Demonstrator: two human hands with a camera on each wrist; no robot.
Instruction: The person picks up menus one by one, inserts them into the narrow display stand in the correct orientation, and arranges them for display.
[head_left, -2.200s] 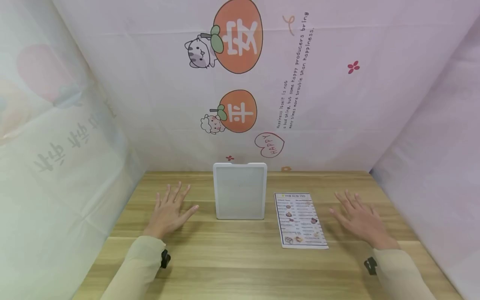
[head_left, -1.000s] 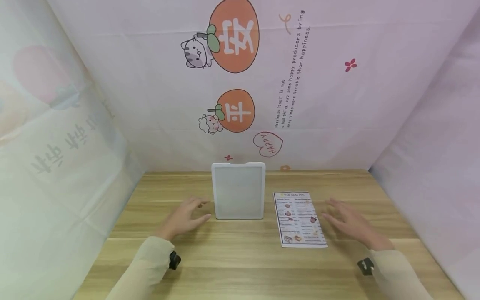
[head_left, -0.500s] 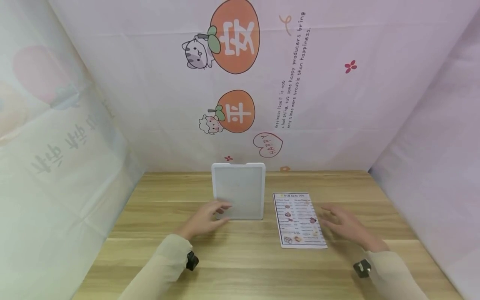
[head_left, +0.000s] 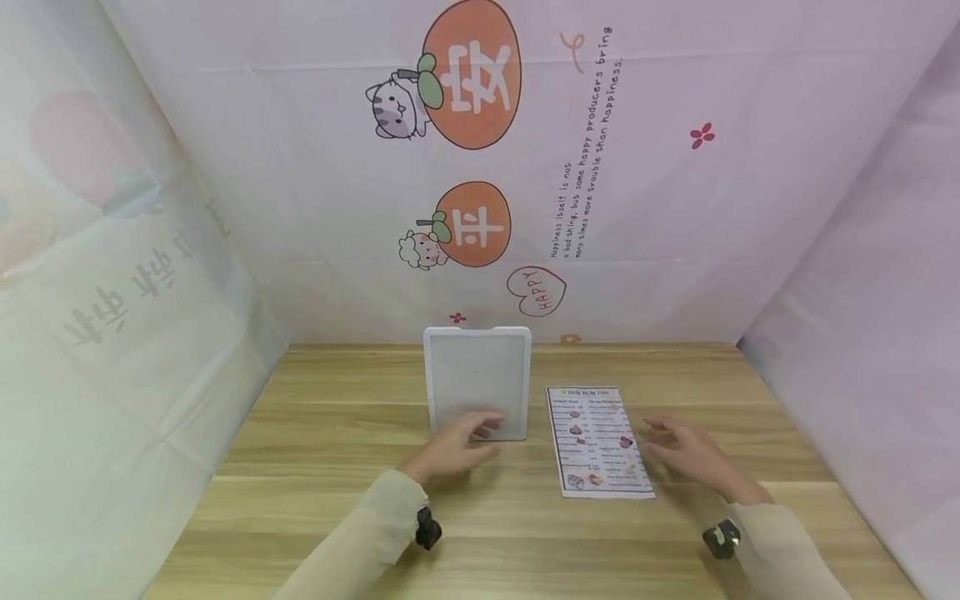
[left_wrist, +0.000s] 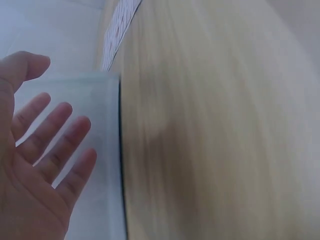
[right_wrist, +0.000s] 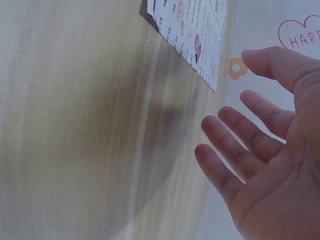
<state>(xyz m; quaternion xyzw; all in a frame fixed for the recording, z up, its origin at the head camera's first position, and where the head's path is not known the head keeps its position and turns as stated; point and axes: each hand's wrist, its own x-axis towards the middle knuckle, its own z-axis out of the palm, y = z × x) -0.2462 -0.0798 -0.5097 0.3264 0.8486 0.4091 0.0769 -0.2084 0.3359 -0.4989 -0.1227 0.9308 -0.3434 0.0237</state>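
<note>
While the left hand point(head_left: 453, 446), grip spread, hides the lower part of a white board point(head_left: 480, 375) standing at the picture's centre, the right hand point(head_left: 693, 454), grip also spread, is just beside a printed menu point(head_left: 600, 446). That lies right of centre on the wooden counter point(head_left: 525, 550). Cartoon-printed cloth point(head_left: 652, 217) fills the top; pale curtains flank the far left point(head_left: 97, 375) and far right point(head_left: 862, 333).

Head view looked forward and down across the table point(head_left: 525, 550) to the back cloth point(head_left: 660, 233). Wrist views, turned sideways, looked close past left hand point(left_wrist: 30, 185) and right hand point(right_wrist: 280, 185); both caught part of the menu point(head_left: 600, 446).
</note>
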